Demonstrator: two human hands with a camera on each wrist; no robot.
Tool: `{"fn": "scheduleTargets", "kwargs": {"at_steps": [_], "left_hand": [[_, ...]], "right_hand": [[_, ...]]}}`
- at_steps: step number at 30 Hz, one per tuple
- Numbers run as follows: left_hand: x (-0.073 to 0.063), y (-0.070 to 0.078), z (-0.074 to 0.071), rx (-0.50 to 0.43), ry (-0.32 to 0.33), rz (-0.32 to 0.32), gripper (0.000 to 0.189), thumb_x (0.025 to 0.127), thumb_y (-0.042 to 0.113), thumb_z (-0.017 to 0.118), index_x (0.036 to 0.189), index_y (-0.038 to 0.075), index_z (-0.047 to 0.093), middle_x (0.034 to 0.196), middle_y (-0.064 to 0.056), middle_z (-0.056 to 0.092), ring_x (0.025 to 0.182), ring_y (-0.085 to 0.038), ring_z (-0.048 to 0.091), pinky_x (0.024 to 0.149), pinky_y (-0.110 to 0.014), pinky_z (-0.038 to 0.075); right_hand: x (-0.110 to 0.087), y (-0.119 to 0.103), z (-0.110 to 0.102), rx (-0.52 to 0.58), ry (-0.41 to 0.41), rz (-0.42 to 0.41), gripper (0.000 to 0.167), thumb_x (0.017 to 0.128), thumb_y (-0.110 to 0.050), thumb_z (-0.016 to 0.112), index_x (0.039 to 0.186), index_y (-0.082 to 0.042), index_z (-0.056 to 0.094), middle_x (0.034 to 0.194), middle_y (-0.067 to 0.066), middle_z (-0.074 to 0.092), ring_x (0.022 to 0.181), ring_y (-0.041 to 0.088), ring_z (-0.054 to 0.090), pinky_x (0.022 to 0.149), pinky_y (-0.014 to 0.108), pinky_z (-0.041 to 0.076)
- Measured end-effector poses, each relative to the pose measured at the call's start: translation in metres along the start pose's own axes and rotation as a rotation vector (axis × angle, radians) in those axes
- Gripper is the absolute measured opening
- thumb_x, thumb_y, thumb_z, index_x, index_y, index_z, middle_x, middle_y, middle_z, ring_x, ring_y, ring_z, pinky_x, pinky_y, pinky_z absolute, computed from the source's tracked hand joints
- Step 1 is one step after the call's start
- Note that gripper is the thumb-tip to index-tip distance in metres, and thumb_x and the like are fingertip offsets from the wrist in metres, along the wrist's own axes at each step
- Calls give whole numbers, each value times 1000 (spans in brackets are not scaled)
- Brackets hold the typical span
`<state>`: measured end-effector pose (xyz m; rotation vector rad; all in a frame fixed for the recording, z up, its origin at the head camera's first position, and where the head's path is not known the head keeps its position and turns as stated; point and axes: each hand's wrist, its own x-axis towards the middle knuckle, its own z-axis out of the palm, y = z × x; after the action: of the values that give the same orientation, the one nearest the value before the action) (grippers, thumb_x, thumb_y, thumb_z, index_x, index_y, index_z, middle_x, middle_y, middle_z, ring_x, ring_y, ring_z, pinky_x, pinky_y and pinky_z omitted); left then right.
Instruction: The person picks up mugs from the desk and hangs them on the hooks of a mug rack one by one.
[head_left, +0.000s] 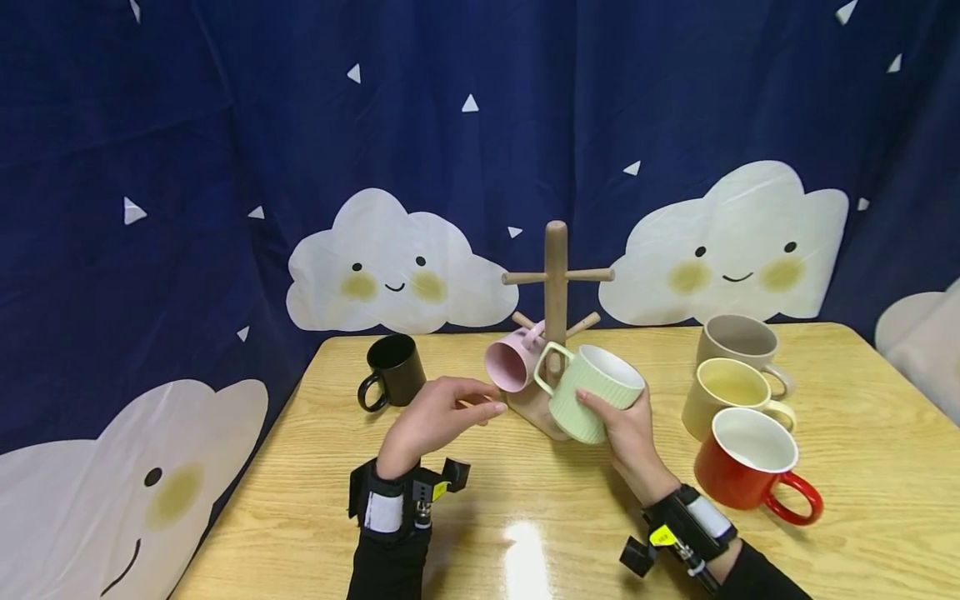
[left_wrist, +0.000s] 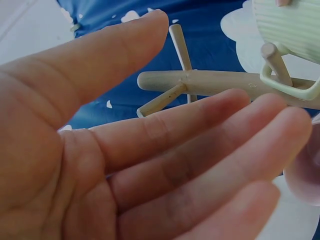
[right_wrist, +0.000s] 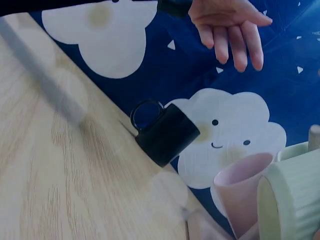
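My right hand (head_left: 632,433) grips a pale green ribbed mug (head_left: 592,407) by its body, thumb along the near side. The mug tilts in front of a wooden mug tree (head_left: 556,292), its handle pointing left. In the left wrist view, the end of a peg (left_wrist: 272,56) shows through that handle (left_wrist: 295,92). Just left of it, a pink mug (head_left: 512,363) hangs by its handle on the tree, mouth facing out. My left hand (head_left: 442,415) hovers left of the tree with fingers extended and loosely bent, holding nothing.
At the back left of the wooden table (head_left: 300,500) stands a black mug (head_left: 401,375). Along the right, a grey-brown mug (head_left: 738,337), a cream-yellow mug (head_left: 705,408) and a red mug (head_left: 731,467) stand in a row. A dark blue cloud-print curtain (head_left: 465,167) hangs behind.
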<state>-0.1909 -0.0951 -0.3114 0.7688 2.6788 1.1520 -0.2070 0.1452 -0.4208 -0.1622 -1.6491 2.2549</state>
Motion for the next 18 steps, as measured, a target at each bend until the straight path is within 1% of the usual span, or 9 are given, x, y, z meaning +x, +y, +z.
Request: {"fn": "scheduleTargets", "kwargs": {"at_steps": [2,4,5,7,8,12,14,15,18], "left_hand": [[0,0,1,11,-7,12,24,90,30,58,103,13,68,96,-1,68,78,-9,62,72,-25,50],[1,1,1,20,-15,21,24,90,30,58,103,13,68,96,-2,68,77,-8,62,72,-25,50],[1,1,1,24,-20,25,24,90,31,58,103,13,68,96,-2,68,77,-8,62,73,-25,50],[1,1,1,29,-26,25,25,90,30,58,104,12,68,96,-2,68,77,-8,62,73,-25,50],[1,1,1,28,-30,23,25,90,31,58,104,12,68,96,-2,68,78,-8,62,73,-25,50],[1,2,2,34,-32,20,26,90,30,58,105,11,68,97,-3,68,81,-10,63,73,-25,51],[1,2,2,39,-34,21,26,90,30,58,106,11,67,98,-3,68,83,-12,63,73,-25,51],[1,2,2,44,-35,23,26,90,30,58,106,11,67,98,-3,68,84,-12,63,73,-25,51],[2,2,3,53,-38,24,27,90,30,58,106,11,67,100,-3,68,88,-14,63,73,-25,51]], "right_hand": [[2,4,-2,-2,-2,-5,72,71,-5,74,129,-15,32,110,-3,48,93,6,52,76,16,49],[9,14,-8,12,-21,-23,72,72,-7,74,129,-16,32,110,-4,49,94,6,53,76,17,49],[10,15,-9,14,-24,-17,73,72,-8,75,130,-16,32,112,-3,48,95,7,53,77,18,49],[18,27,-14,15,-33,-16,76,71,-12,77,131,-17,31,113,-3,49,97,8,53,78,18,49],[19,28,-15,9,-37,-5,77,72,-11,76,133,-17,29,115,-2,47,98,9,53,79,18,49],[32,46,-22,20,-41,0,77,73,-12,76,133,-19,29,118,-1,47,100,10,53,81,19,49],[31,43,-21,27,-52,8,75,75,-10,74,134,-18,29,117,-1,47,100,9,53,81,18,49],[31,42,-22,21,-64,15,76,75,-13,75,134,-18,28,117,-3,47,101,8,53,82,18,48],[20,19,-16,-13,-78,81,78,76,-12,72,138,-12,24,117,-3,44,101,7,49,83,16,46]]}}
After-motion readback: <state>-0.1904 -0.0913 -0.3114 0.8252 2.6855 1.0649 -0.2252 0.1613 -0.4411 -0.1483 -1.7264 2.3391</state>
